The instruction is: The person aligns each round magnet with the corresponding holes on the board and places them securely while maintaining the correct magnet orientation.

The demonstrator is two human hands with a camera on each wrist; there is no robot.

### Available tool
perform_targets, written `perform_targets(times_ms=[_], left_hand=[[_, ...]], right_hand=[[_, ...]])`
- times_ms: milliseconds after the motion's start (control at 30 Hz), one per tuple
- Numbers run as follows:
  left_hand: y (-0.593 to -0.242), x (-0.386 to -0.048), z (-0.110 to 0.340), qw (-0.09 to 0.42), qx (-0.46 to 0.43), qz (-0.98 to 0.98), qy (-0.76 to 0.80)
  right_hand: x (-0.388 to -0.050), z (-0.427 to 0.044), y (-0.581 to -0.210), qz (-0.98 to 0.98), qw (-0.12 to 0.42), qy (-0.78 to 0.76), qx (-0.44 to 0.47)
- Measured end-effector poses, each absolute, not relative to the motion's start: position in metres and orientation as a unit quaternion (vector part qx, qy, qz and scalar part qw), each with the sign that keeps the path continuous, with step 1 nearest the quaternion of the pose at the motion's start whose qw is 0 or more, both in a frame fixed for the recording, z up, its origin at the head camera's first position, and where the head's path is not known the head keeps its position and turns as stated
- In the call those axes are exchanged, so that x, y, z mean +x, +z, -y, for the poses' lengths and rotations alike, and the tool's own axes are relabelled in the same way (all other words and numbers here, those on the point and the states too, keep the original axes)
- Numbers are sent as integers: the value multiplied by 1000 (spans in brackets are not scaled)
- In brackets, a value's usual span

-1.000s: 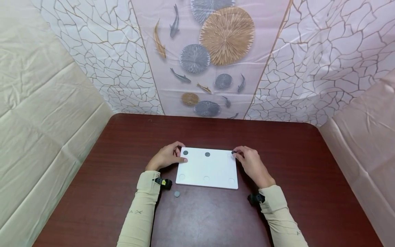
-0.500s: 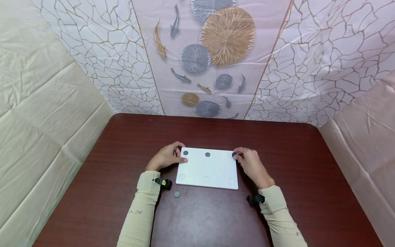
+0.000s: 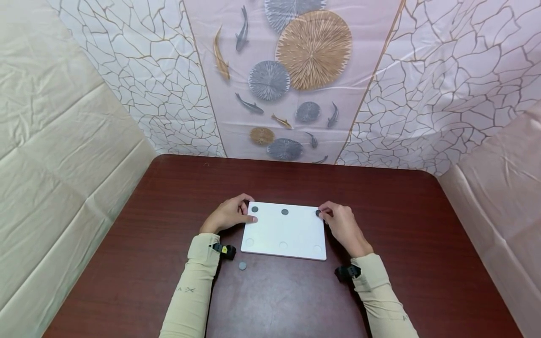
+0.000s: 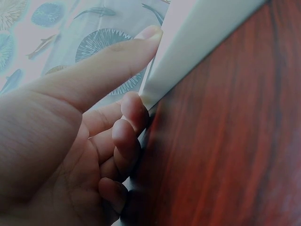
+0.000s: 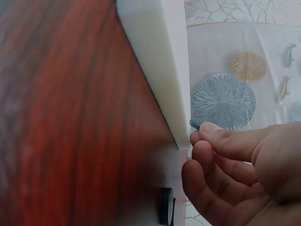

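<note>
A flat white board (image 3: pixel 285 230) lies on the table. My left hand (image 3: pixel 228 215) grips its far left corner, the thumb on top and the other fingers curled at the edge; the left wrist view shows the thumb (image 4: pixel 117 56) against the white rim. At the far right corner, my right hand (image 3: pixel 343 224) pinches a small dark disc (image 3: pixel 318 213) between thumb and finger. In the right wrist view that disc (image 5: pixel 194 124) is tilted at the board's surface. Two more dark discs sit along the far edge, one left (image 3: pixel 255 209), one middle (image 3: pixel 285 212).
Three shallow round recesses line the board's near edge, the middle recess (image 3: pixel 282 245) among them. A loose grey disc (image 3: pixel 243 266) lies on the brown table (image 3: pixel 279 300), left of centre. A black round piece (image 5: pixel 166 206) shows low in the right wrist view. Patterned cloth (image 3: pixel 270 117) hangs behind.
My right hand has shifted slightly left and toward me with the pinched disc, which is now nearer the board's far right corner spot. The left hand keeps its hold.
</note>
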State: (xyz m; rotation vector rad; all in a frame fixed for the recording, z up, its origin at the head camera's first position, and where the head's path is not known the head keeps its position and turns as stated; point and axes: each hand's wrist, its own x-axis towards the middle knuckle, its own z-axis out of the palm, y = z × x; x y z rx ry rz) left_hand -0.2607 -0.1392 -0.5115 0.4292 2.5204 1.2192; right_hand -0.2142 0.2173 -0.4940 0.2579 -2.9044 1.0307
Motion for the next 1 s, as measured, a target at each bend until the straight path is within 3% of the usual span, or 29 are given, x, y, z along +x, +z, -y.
perform_targets(times_ms=[267,1000], left_hand=[[-511,-261,140,156,144,-881,423],[-510,-260,139,158,146,-881,421]], right_hand=[[-217,-215,-494,945,44,316,74],[-222,-212,-498,946,35,316,72]])
